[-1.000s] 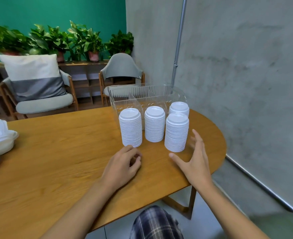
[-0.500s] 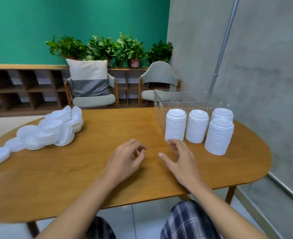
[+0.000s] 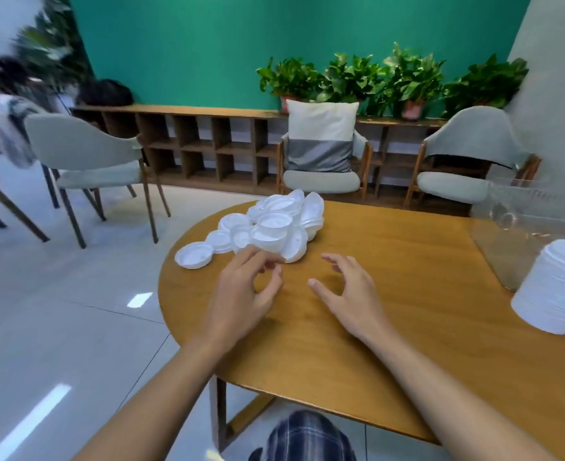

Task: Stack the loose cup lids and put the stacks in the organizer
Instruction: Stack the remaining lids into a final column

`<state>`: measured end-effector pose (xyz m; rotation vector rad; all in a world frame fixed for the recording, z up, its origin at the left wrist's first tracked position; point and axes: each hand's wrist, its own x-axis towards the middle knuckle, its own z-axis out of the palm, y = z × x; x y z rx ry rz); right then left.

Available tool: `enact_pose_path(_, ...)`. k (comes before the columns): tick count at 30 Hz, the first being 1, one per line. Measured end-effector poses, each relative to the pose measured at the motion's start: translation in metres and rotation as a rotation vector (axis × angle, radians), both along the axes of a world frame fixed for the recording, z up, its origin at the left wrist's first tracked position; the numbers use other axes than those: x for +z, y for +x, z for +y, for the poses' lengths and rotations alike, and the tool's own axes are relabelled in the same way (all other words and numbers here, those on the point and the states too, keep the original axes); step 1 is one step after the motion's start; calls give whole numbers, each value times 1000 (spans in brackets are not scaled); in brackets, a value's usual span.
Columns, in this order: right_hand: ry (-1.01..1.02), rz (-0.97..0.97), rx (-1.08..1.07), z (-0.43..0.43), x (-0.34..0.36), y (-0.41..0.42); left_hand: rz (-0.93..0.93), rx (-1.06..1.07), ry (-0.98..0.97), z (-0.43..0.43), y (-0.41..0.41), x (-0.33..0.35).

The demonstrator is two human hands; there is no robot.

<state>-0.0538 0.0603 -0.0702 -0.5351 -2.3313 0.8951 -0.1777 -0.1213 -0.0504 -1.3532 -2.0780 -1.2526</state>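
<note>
Nearest the person, both hands are hovering over the table on the near side of the pile of loose lids, and neither is gripping anything. The left hand is loosely curling, thumb and forefinger making an empty ring, its fingertips reaching the pile's near edge; whether they are touching a lid is not clear. The right hand is spreading relaxed fingers, near and to the right of the pile, with bare wood between. The left is sitting closer, so it is likely taking the first lid. Well to the right of the pile, a finished stack is standing at the frame edge. The pile itself is lying just ahead of the hands, its long axis running from a single flat lid at its near left end away toward the far right. Farther right of the pile, the clear organizer is waiting.
</note>
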Motion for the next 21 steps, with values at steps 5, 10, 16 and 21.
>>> enact_pose_path(5, -31, 4, -2, -6, -1, -49, -83, 340, 21, -23, -63, -6)
enact_pose_path(10, -94, 56, -85, 4, -3, -81, -360, 439, -212, -27, -142, -16)
enact_pose_path(16, -112, 59, -156, 25, -9, -98, -487, 280, -427, 3, -198, -12)
enact_pose_path(21, -169, 97, -183, 38, -11, -107, -484, 193, -495, 27, -197, -5)
